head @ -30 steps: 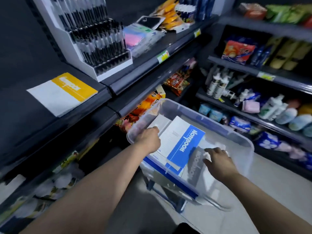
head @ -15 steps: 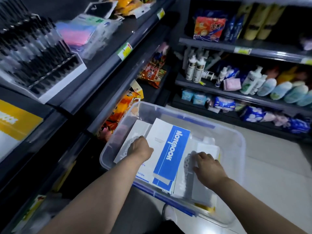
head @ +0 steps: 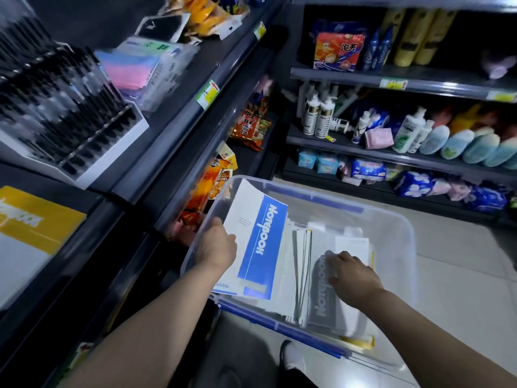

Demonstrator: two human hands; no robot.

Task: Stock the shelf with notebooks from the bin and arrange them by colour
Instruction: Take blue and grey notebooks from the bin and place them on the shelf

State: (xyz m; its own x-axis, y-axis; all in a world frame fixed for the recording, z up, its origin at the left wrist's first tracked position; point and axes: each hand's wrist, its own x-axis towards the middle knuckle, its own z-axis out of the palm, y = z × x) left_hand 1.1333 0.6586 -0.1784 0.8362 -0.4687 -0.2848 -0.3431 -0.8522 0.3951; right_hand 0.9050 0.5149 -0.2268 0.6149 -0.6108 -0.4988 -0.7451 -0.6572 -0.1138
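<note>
Gripping blue notebook (head: 260, 242): left hand (head: 216, 247) | right hand (head: 354, 278) flat on grey notebook (head: 321, 298), fingers apart | bin (head: 391, 219) beside shelf (head: 179, 113)

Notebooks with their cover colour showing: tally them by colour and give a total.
Blue: 1, the blue notebook, lifted by the left hand in the bin.
Grey: 1, the grey notebook, under the right hand.
Yellow: 1, the yellow notebook, on the shelf.
Total: 3; the edge-on stack cannot be counted.
</note>
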